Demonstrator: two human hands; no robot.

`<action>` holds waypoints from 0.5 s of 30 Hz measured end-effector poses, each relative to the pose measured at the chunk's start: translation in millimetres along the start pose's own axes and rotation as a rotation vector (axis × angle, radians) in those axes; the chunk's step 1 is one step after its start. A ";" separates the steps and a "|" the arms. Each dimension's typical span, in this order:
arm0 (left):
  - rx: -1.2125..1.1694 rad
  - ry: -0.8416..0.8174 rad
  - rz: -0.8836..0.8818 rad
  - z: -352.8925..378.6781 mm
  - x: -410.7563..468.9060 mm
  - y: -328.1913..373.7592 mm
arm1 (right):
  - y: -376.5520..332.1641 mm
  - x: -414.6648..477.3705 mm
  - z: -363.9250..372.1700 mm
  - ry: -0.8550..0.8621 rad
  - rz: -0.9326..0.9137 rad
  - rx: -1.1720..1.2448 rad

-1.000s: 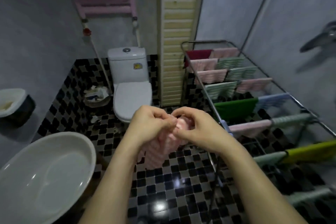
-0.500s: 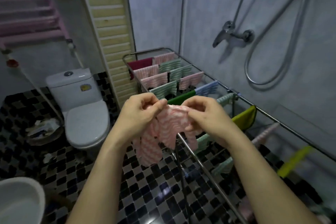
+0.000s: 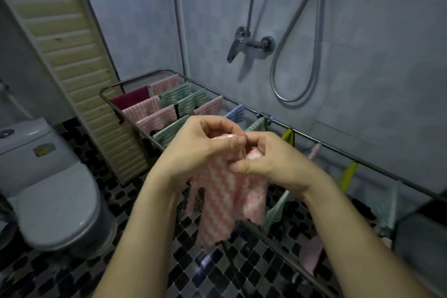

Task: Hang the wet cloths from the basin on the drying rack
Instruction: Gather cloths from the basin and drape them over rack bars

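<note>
Both hands are bunched together over the near side of the drying rack. The left hand and right hand have curled fingers pinching the top of the pink striped cloth. That top edge is buried inside the fingers, so I can't tell how it is folded. The rest of it hangs in loose strips in front of the rack's near rail, hiding part of the rail. The hung cloths at the rack's far end read clearly, while those at its near end blur together. A dark shape beyond the rack's near right end is cut off and unreadable. The toilet, left of the rack, is smeared and clipped. Half a second ago the hands were slightly apart with the cloth stretched between them. The basin showed then and has since left the view.
</note>
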State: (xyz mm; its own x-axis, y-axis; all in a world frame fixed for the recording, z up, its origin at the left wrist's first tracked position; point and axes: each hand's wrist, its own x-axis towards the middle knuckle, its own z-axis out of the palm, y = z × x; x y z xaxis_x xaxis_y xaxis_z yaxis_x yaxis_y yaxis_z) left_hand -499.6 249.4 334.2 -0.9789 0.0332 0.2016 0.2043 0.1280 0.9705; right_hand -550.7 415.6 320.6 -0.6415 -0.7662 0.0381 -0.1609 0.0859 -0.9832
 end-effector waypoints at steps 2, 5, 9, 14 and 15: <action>0.063 -0.004 0.006 -3.2 6.3 -0.1 | -2.5 -1.9 -4.9 0.057 0.018 -0.118; 0.217 -0.072 -0.012 -7.0 20.2 -6.4 | -2.9 -9.0 -16.1 0.209 0.088 -0.373; 0.247 -0.211 -0.013 -5.8 33.1 -18.3 | -0.7 -21.3 -23.5 0.373 0.083 -0.467; 0.060 -0.287 0.002 20.5 44.9 -26.0 | 16.3 -53.8 -36.7 0.469 0.153 -0.178; 0.048 -0.283 0.015 24.8 46.3 -27.5 | 19.6 -56.6 -37.0 0.460 0.161 -0.103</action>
State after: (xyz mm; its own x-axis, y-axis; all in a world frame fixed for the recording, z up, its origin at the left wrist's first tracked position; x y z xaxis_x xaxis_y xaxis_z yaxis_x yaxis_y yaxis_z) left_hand -550.4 272.0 313.6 -0.9366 0.3095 0.1642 0.2250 0.1718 0.9591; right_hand -545.3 484.1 305.8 -0.9249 -0.3798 -0.0150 -0.0913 0.2601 -0.9613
